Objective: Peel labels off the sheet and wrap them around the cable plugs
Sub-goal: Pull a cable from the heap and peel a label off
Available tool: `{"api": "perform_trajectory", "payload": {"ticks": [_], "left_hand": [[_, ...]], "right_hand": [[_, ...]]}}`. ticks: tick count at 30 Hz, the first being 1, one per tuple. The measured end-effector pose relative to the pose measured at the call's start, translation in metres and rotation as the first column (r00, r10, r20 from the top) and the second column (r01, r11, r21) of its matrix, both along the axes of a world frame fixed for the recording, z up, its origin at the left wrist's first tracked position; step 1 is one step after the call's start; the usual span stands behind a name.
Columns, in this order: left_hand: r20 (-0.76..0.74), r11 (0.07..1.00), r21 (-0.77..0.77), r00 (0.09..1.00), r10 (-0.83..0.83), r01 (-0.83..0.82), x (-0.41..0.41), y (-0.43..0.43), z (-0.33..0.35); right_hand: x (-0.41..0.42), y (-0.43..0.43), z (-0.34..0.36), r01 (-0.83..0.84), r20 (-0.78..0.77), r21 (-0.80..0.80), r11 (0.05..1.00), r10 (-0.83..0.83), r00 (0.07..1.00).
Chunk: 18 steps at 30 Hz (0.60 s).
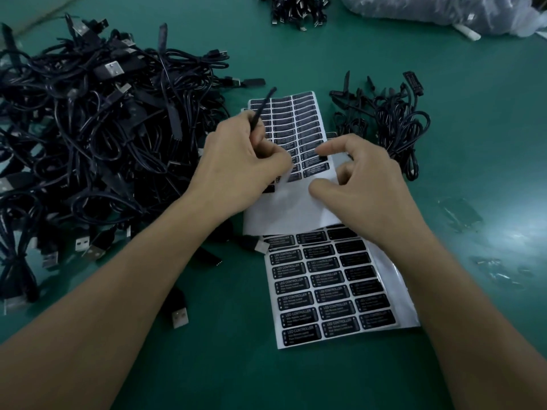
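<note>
Head view, one frame. Green table [296, 380], carrying all items. Left hand [236, 164]: fingers closed around a thin black cable [265, 106], which sticks up and away past the knuckles; whatever plug it ends in is hidden inside the fist. Right hand [364, 184]: fingers loosely curled and open, thumb and forefinger apart, holding nothing that can be seen, hovering just over the upper sheet [296, 119]. Upper sheet: white backing with black labels in three columns on its far part, the near part bare white where labels are gone; both hands overlap its middle. Lower sheet [328, 288]: nearer the person, partly tucked under the upper sheet's near edge, full rows of black labels printed "LED CONTROLLER", smaller lines too blurred to read; the right forearm crosses its right edge. Left pile [88, 137]: large tangle of black cables with USB plugs, filling the table's left side, touching the left wrist area. Loose USB plug [180, 317]: lies apart from the pile, below the left forearm. Right pile [393, 122]: smaller heap of black cables, just beyond the right hand. Far bundle [296, 10]: more black cables at the top edge. Plastic bag [444, 13]: clear, bulky, top right corner, contents unclear.
</note>
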<state>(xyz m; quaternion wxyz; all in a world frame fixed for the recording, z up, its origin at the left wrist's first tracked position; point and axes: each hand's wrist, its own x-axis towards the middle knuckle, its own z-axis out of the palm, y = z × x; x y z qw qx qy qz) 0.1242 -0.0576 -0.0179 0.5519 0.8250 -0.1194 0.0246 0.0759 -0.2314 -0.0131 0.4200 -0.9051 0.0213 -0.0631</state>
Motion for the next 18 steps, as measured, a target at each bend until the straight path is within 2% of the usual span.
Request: {"api": "perform_trajectory", "payload": {"ticks": [3, 6, 9, 13, 18], "left_hand": [[0.008, 0.995, -0.05, 0.996, 0.092, -0.092, 0.001, 0.002, 0.002], [0.006, 0.992, -0.085, 0.996, 0.094, -0.093, 0.001, 0.002, 0.001], [0.022, 0.993, -0.084, 0.996, 0.09, -0.088, -0.001, 0.0, 0.001], [0.048, 0.993, -0.089, 0.996, 0.078, -0.073, -0.003, -0.002, 0.001], [0.062, 0.994, -0.079, 0.995, 0.076, -0.071, -0.003, -0.003, 0.003]], "right_hand": [[-0.001, 0.001, 0.0, 0.018, -0.006, -0.179, 0.984, -0.019, 1.0], [-0.003, 0.005, 0.0, 0.062, 0.145, -0.298, 0.953, -0.019, 0.989], [-0.002, 0.014, -0.002, 0.056, 0.26, -0.27, 0.961, 0.017, 0.965], [0.001, 0.028, -0.009, 0.071, 0.333, -0.194, 0.978, -0.002, 0.943], [0.005, 0.029, -0.014, 0.092, 0.281, -0.19, 0.977, -0.036, 0.959]]}}
